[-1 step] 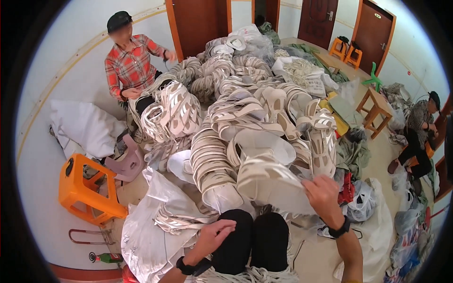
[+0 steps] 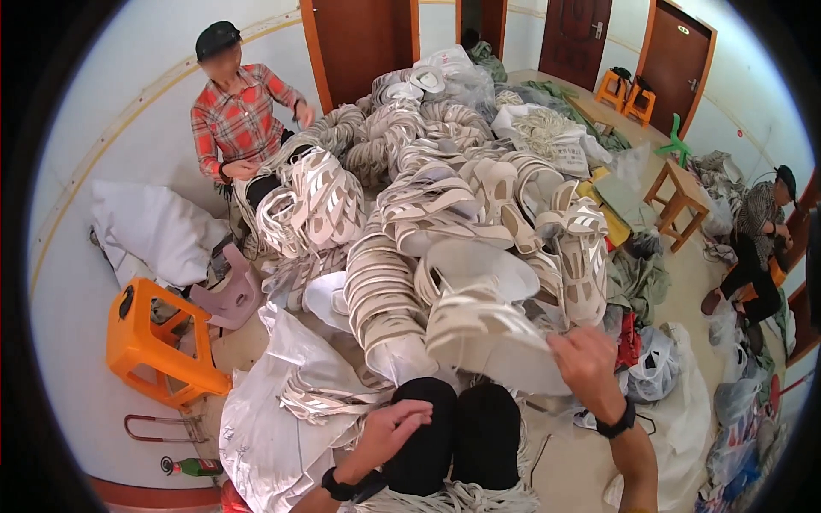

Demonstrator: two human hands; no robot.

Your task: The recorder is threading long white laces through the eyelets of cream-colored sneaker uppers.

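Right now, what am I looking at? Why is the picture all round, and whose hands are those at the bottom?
The picture comes from a camera worn on a person's head, looking down. Its lens sees very wide, so the picture looks round and straight lines bend.

The two hands at the bottom belong to that person, who sits with dark-trousered knees together. The right hand grips the edge of a bundle of white cut-out pieces. The left hand rests by the knee, holding nothing that I can see.

In front is a huge heap of white stacked pieces on the floor. An orange stool stands to the left. Another person in a checked shirt works across the heap.
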